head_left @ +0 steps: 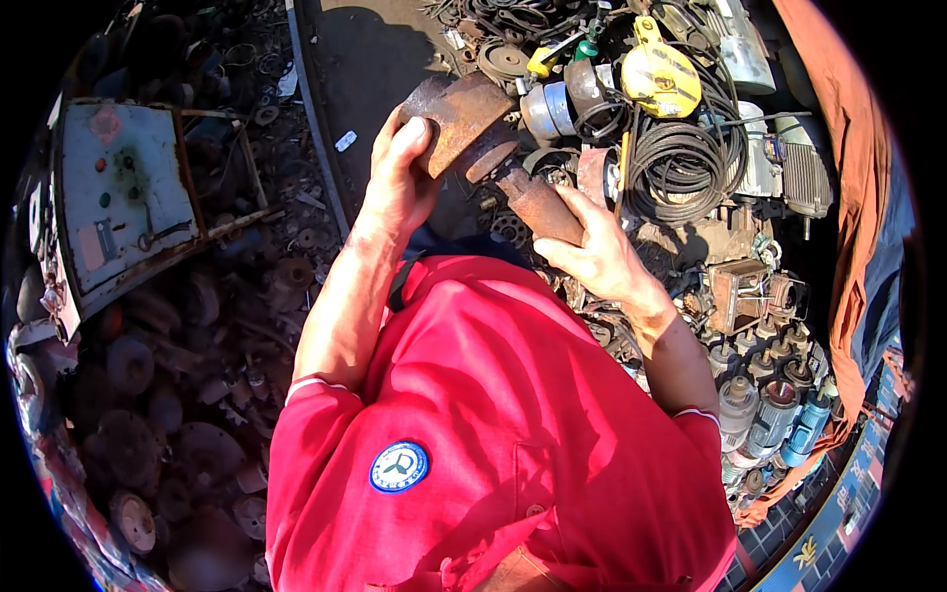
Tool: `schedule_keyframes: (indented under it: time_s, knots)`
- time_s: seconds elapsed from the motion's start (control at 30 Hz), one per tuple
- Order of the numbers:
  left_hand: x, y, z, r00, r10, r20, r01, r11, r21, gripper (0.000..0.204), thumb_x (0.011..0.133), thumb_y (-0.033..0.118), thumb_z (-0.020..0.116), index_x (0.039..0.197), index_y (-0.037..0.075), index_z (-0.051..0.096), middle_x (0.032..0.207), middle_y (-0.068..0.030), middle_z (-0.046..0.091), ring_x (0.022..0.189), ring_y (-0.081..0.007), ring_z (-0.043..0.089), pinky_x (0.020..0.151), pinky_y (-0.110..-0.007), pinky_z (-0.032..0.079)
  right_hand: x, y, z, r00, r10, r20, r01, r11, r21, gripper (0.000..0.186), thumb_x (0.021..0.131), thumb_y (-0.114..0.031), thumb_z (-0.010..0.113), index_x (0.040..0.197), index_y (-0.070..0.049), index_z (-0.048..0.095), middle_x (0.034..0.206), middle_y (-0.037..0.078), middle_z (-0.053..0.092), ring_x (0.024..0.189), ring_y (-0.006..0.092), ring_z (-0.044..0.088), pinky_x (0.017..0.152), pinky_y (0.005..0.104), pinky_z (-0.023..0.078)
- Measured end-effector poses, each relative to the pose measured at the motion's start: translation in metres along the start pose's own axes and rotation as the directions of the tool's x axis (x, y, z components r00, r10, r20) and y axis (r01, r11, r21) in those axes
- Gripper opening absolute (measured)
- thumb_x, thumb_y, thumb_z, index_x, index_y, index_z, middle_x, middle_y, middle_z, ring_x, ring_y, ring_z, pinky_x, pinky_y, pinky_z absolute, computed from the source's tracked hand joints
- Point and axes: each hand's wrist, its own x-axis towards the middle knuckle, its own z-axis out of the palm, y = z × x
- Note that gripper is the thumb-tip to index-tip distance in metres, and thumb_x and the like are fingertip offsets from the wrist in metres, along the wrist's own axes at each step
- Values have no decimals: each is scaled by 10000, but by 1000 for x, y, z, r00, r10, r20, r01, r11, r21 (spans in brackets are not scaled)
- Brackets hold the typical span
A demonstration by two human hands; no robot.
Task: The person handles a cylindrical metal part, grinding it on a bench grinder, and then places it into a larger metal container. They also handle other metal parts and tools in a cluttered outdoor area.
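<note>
A heavy rusty metal part [472, 120] with a wide flared head, a stepped neck and a thick shaft is held up in front of me, tilted down to the right. My left hand [400, 173] grips the left edge of its head, the thumb pressed on the near face and the fingers mostly hidden behind. Around the end of the shaft [545, 209] my right hand [600, 249] is closed, with the thumb on the near side. I cannot tell which machine the part comes from.
Beyond the right hand lie a coil of black cable [676, 170], a yellow pulley block [661, 81] and a blue-banded cylinder [548, 111]. Several motors [775, 414] stand at the right beside an orange cloth [856, 197]. Shadowed scrap and a rusty-edged white panel [123, 197] fill the left.
</note>
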Motion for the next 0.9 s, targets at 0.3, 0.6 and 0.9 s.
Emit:
schedule_keyframes:
  time_s: [0.3,0.6,0.9]
  knots:
    - [73,62,-53,998,-58,20,60,986,-155,672,925,402,727,1430,23,498,1361,-116,624,1267,-259,611,1124,-450,471,89,-68,17,989,146,-5,-143,976,162,620,905,-240,798,1389,49,539,1103,129,704,902,166,685,808,330,558]
    - [134,123,-103,958,-283,43,281,899,-336,727,976,641,576,1476,117,518,1417,-112,618,1265,-260,622,1077,-491,495,181,-161,27,988,150,24,-146,895,421,747,911,-212,794,1511,30,420,1158,99,667,900,134,676,806,302,566]
    - [177,168,-122,943,-333,-7,292,837,-462,776,979,746,457,1489,163,509,1437,-119,603,1291,-300,612,1062,-554,529,271,-206,31,980,-159,-121,168,983,70,748,817,-110,864,1469,-27,505,1299,177,672,1165,224,678,1011,358,544]
